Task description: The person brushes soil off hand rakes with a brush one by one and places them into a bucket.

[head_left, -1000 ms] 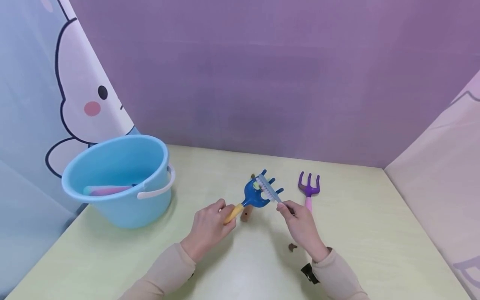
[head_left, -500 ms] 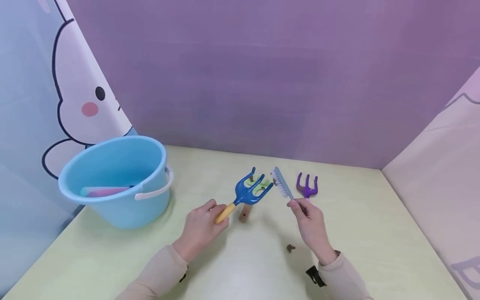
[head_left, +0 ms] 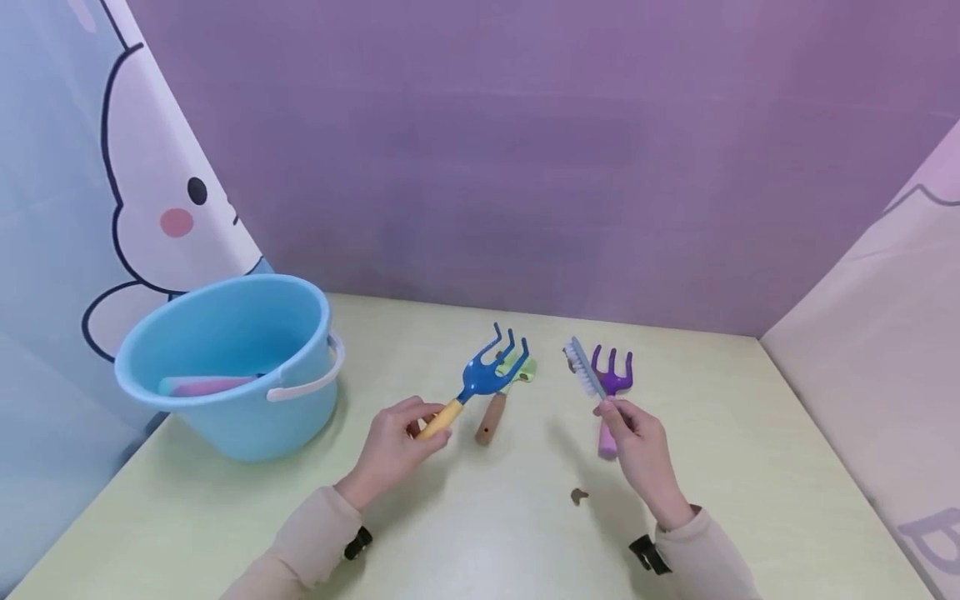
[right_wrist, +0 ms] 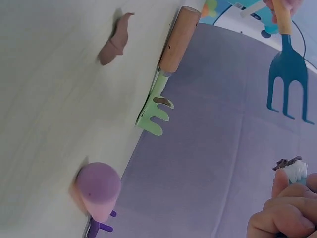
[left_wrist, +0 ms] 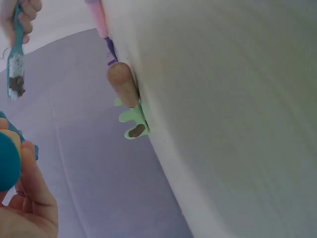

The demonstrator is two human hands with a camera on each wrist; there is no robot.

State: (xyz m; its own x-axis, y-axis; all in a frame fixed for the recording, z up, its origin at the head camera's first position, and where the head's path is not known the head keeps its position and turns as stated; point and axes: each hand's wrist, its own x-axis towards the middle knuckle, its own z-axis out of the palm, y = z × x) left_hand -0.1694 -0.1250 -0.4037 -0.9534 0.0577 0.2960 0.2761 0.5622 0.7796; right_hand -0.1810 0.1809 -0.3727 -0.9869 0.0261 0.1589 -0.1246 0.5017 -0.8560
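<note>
My left hand [head_left: 393,446] grips the yellow handle of a blue three-pronged garden fork [head_left: 482,379], prongs pointing up and away. Its blue head looks bare in the right wrist view. A small blue-grey scrubbing brush [head_left: 587,371] is pinched in my right hand [head_left: 641,450], bristles facing left. Brown dirt [left_wrist: 17,85] clings to those bristles. Behind the fork lies a green hand rake [right_wrist: 157,106] with a wooden handle, a brown patch on one tine. Near the brush, a purple fork [head_left: 614,383] with a pink handle lies on the table.
A light blue bucket [head_left: 240,429] with a white handle stands at the left, a pink and turquoise thing [head_left: 206,385] inside it. One brown lump [head_left: 578,496] lies on the pale table [head_left: 480,533]. A purple cloth [head_left: 487,167] hangs behind the table.
The brush has come off the blue fork's head and moved right with my right hand. My left hand has drawn the fork left, uncovering more of the green rake.
</note>
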